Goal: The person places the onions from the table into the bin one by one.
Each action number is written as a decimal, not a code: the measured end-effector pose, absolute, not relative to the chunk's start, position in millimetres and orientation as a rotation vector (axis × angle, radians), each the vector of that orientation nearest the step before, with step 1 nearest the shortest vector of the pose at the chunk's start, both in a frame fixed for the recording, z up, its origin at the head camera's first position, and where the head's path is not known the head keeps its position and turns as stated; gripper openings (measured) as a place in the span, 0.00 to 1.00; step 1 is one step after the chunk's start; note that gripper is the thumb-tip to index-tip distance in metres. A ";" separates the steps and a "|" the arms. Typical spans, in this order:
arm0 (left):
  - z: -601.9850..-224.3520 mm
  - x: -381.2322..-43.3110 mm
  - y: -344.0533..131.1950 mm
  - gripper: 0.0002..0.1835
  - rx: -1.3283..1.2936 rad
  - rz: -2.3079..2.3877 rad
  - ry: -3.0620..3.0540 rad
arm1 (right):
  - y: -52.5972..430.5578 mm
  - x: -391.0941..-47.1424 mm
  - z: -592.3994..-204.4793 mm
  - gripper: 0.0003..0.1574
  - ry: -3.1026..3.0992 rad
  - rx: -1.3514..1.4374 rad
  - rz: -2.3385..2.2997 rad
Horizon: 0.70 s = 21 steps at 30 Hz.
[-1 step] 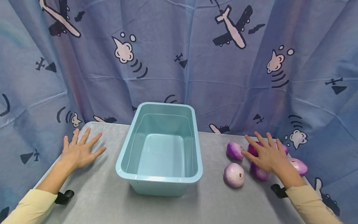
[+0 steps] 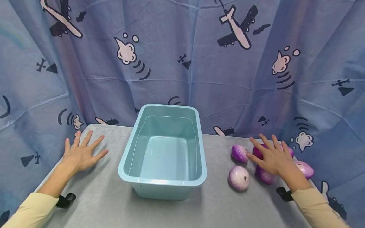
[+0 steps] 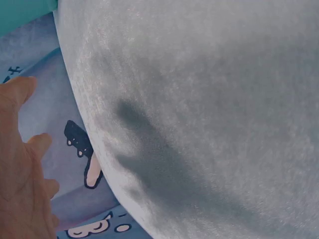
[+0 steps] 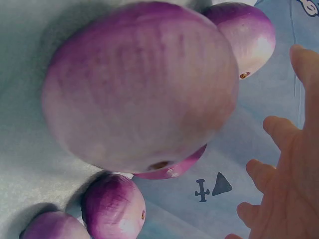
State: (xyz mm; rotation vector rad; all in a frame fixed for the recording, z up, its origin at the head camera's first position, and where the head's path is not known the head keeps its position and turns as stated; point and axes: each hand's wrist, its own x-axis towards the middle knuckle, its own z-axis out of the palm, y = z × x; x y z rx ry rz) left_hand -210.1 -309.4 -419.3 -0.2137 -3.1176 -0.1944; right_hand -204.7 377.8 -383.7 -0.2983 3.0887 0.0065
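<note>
My left hand point(image 2: 81, 155) hovers over the left side of the grey table, fingers spread, holding nothing. In the left wrist view, its shadow falls across the cloth. On the other side, my right hand point(image 2: 273, 158) is spread above a group of purple-and-white onions, with nothing in its grasp. One pale onion point(image 2: 239, 178) lies nearest the front; a darker onion point(image 2: 239, 154) sits behind it by the thumb tip. Another onion point(image 2: 265, 176) is partly covered by the hand, as are others farther back. A large onion point(image 4: 139, 89) fills much of the right wrist view.
A light teal plastic basin point(image 2: 162, 182) with nothing inside stands mid-table between the hands. The grey table point(image 2: 222, 209) ends at a blue curtain point(image 2: 171, 63) printed with airplanes, which encloses the back and both sides. Black straps are on both wrists.
</note>
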 end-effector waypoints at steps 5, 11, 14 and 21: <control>-419.8 -209.0 -309.8 0.43 -0.213 -0.205 -3.112 | 377.6 -203.4 -381.1 0.55 3.083 -0.293 -0.007; -416.7 -211.6 -311.0 0.43 -0.248 -0.263 -3.098 | 376.3 -197.8 -377.0 0.53 3.123 -0.350 -0.103; -413.2 -212.9 -310.3 0.39 -0.354 -0.456 -3.041 | 374.3 -193.4 -374.5 0.49 3.174 -0.431 -0.218; -406.3 -212.3 -303.5 0.28 -0.536 -1.046 -2.862 | 371.8 -182.2 -377.0 0.37 3.205 -0.632 -0.735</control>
